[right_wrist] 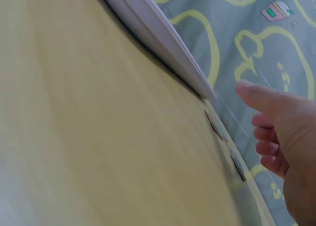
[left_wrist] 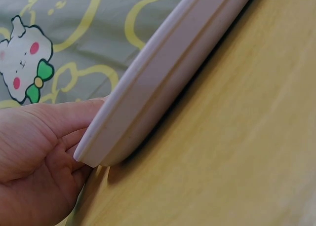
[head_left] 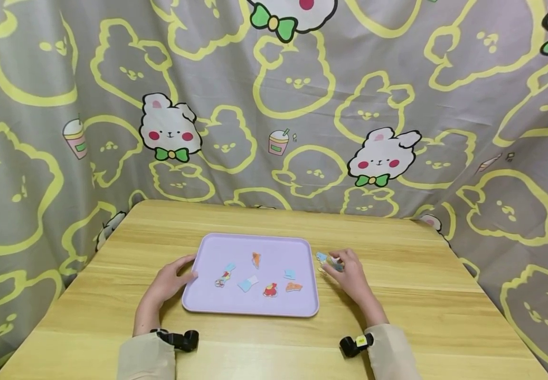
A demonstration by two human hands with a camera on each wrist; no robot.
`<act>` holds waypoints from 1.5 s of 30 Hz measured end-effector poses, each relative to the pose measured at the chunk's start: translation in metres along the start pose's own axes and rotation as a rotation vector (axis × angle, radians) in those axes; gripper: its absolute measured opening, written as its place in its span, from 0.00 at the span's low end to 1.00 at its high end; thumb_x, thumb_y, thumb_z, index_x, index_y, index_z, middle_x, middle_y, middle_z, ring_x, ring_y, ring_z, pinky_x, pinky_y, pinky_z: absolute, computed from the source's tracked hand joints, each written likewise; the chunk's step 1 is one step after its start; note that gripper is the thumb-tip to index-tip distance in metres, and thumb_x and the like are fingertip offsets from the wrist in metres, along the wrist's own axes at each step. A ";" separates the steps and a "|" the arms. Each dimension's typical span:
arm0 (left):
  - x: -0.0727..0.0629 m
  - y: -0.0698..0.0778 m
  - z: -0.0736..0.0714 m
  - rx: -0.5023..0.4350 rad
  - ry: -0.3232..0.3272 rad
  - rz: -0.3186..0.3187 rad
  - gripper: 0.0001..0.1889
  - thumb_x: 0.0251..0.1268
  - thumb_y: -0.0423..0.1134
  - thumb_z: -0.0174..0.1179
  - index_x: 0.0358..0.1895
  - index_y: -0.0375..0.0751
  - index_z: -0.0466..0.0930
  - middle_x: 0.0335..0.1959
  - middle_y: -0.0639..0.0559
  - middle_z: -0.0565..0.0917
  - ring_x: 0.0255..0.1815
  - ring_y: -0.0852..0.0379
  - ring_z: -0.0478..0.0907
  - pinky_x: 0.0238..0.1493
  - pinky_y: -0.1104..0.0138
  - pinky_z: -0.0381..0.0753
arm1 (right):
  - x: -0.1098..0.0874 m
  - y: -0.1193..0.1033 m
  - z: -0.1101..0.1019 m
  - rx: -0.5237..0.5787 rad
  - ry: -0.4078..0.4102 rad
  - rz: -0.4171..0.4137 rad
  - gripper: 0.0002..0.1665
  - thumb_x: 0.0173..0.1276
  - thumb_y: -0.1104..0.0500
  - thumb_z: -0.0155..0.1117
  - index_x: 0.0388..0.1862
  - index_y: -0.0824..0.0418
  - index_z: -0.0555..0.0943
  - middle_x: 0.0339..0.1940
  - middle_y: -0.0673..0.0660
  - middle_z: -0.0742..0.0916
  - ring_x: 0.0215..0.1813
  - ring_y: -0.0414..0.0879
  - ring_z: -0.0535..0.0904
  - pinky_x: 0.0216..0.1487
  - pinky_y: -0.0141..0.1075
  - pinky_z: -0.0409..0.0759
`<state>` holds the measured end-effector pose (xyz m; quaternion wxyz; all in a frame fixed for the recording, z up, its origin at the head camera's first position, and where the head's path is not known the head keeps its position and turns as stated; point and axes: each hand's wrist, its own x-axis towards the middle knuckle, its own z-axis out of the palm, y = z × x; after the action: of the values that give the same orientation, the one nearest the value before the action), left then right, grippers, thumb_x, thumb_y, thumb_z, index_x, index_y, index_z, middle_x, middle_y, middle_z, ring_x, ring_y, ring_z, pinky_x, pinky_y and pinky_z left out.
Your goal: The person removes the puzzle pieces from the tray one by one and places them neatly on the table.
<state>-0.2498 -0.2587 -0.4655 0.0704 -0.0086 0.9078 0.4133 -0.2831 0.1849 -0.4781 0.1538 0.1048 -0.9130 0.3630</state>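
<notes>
A lilac tray (head_left: 255, 309) lies on the table with several small, flat picture pieces on it. Among them are an orange piece (head_left: 256, 259), a red one (head_left: 270, 290) and a light blue one (head_left: 290, 274). My left hand (head_left: 168, 281) grips the tray's left edge, thumb at the rim (left_wrist: 140, 68). Just right of the tray, my right hand (head_left: 350, 272) is over more pieces, partly covering them. A blue piece (head_left: 321, 257) shows beside its fingertips. In the right wrist view its thumb is extended, its fingers are loosely bent, and two thin pieces (right_wrist: 237, 164) lie below.
The wooden table (head_left: 264, 343) extends around the tray on all sides. A grey curtain (head_left: 236, 79) with yellow outlines and white cartoon animals hangs behind the table and along both sides. Each wrist wears a black camera (head_left: 188, 341).
</notes>
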 end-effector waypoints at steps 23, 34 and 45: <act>0.001 -0.005 0.001 -0.036 0.007 -0.014 0.30 0.72 0.39 0.56 0.74 0.39 0.61 0.76 0.32 0.59 0.77 0.29 0.50 0.76 0.38 0.50 | -0.004 -0.053 0.041 -0.003 -0.227 -0.260 0.27 0.56 0.50 0.76 0.51 0.63 0.83 0.44 0.54 0.82 0.46 0.44 0.74 0.46 0.35 0.77; 0.000 -0.003 0.001 -0.024 0.008 -0.014 0.30 0.72 0.40 0.56 0.74 0.40 0.62 0.75 0.32 0.60 0.77 0.29 0.51 0.76 0.38 0.51 | -0.007 -0.073 0.056 -0.116 -0.302 -0.445 0.25 0.54 0.43 0.76 0.43 0.58 0.84 0.37 0.48 0.81 0.40 0.36 0.68 0.41 0.29 0.73; 0.002 -0.003 -0.001 -0.023 0.012 0.008 0.30 0.72 0.40 0.56 0.74 0.39 0.62 0.75 0.32 0.61 0.77 0.29 0.51 0.76 0.38 0.52 | -0.007 -0.080 0.060 -0.169 -0.335 -0.522 0.18 0.55 0.44 0.75 0.36 0.54 0.83 0.35 0.46 0.81 0.38 0.36 0.68 0.40 0.28 0.70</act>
<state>-0.2518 -0.2613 -0.4673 0.0631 -0.0082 0.9034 0.4241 -0.2645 0.0864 -0.4718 0.0975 0.3808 -0.8947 0.2120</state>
